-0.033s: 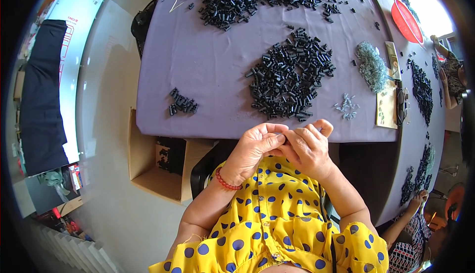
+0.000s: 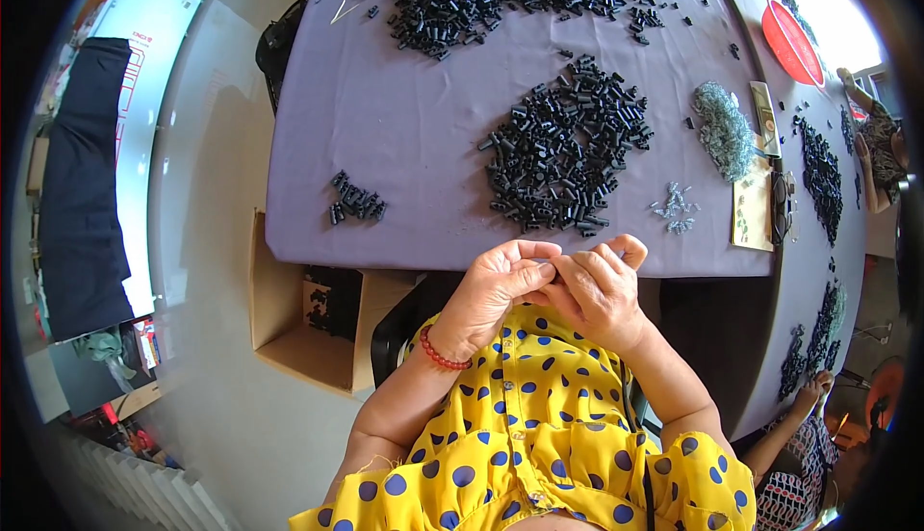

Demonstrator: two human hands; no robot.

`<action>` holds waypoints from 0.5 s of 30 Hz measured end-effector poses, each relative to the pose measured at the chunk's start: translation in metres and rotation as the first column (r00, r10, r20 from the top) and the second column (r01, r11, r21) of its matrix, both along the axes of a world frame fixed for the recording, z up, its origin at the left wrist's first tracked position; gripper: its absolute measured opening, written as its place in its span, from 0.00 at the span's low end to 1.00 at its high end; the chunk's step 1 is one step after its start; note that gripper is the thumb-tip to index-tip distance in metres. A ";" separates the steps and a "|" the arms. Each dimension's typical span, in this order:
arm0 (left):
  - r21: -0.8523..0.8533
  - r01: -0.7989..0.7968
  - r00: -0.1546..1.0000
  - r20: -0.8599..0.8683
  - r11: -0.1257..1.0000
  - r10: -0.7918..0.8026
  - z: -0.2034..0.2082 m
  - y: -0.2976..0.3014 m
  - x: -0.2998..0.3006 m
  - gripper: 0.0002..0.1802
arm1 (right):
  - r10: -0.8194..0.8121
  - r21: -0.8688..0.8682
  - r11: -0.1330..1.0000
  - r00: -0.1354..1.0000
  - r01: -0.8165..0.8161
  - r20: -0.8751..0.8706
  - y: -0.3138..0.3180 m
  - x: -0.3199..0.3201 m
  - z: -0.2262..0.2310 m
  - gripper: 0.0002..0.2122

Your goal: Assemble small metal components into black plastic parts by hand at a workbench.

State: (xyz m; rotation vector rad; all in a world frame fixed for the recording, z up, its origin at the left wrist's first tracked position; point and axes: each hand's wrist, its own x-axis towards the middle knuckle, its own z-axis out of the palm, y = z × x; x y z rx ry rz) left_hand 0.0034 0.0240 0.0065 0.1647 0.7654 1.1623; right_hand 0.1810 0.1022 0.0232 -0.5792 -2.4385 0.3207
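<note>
Black, short, tube-shaped pieces, apparently plastic, form a rounded heap on a table covered in smooth lilac-grey cloth; the heap lies directly beyond the bare left hand and bare right hand, on the side away from the person. The two hands meet at the near table edge, their fingertips drawn together and touching. Whatever lies between them is hidden by the fingers, so whether either hand is closed on a piece, and which way such a piece points, cannot be told. The lower margin of the heap is just beyond the fingers, slightly nearer the right hand; its pieces lie with their long axes in mixed directions, sharing no common alignment. Small, pale, translucent pieces are scattered to the right of the heap, near the right hand and farther from the left. A small, loose cluster of similar black tubes lies to the left, well apart from both hands but nearer the left, whose wrist bears a red beaded bracelet.
</note>
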 end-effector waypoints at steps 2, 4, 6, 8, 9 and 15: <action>-0.024 -0.004 1.000 -0.002 1.000 0.004 -0.001 -0.002 -0.001 0.15 | 0.005 -0.019 1.000 1.000 -0.005 0.011 -0.002 0.000 -0.001 0.19; -0.032 -0.019 1.000 0.011 0.999 0.019 -0.002 -0.002 -0.001 0.15 | 0.004 -0.022 1.000 0.999 -0.003 0.050 -0.002 0.000 0.002 0.19; -0.040 -0.041 0.999 0.019 0.998 0.041 0.000 -0.004 -0.001 0.16 | 0.016 -0.043 0.999 0.995 -0.012 0.095 0.001 0.000 0.000 0.21; -0.005 -0.071 0.996 -0.057 0.997 0.070 0.001 -0.008 -0.002 0.19 | 0.029 -0.153 0.988 0.992 -0.010 0.126 0.003 -0.002 0.002 0.24; -0.033 -0.083 0.985 -0.154 0.996 0.077 0.002 -0.009 -0.004 0.22 | -0.012 -0.172 0.985 0.994 0.031 0.107 0.001 -0.005 0.004 0.26; 0.324 -0.281 0.229 -0.891 0.903 0.391 -0.014 -0.020 -0.050 0.29 | -0.064 -0.116 0.990 0.995 0.073 0.083 0.008 0.009 -0.008 0.15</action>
